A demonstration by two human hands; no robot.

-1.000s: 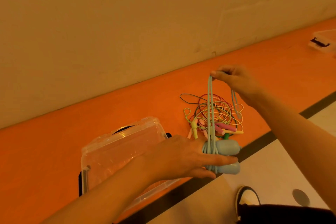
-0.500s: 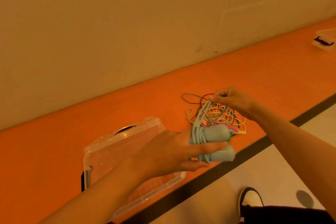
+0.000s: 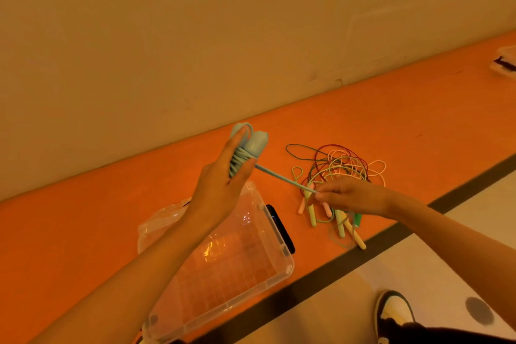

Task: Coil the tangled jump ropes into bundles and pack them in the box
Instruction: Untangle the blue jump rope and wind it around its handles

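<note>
Nearest to me, below my left forearm, the box (image 3: 287, 268) sits open on the orange floor (image 3: 83, 246). It is a clear, thin-walled plastic tub with rounded corners, a ribbed bottom and a black latch (image 3: 280, 227) on its side. I see no rope in it.

My left hand (image 3: 220, 190) is raised above the box's far end. It is clamped around the blue jump rope (image 3: 252, 145), holding the two smooth, rounded handles side by side with the cord wound in tight turns around them. A last length of cord (image 3: 282, 177) runs taut from that bundle down to my right hand (image 3: 351, 195), where my fingertips pinch its end.

So I judge this to be the finish of the first coil. The next move calls for wrapping or tucking that tail so the slick cord cannot spring loose. Then my left hand lowers the bundle into the box.

Under and just beyond my right hand lies the tangle (image 3: 340, 165) of thin, limp cords in red, green, pink and yellow, looped through one another. Their slim pastel stick handles (image 3: 340, 223) are fanned out on the near side. Beyond both hands a plain wall (image 3: 251, 36) rises from the floor.
</note>
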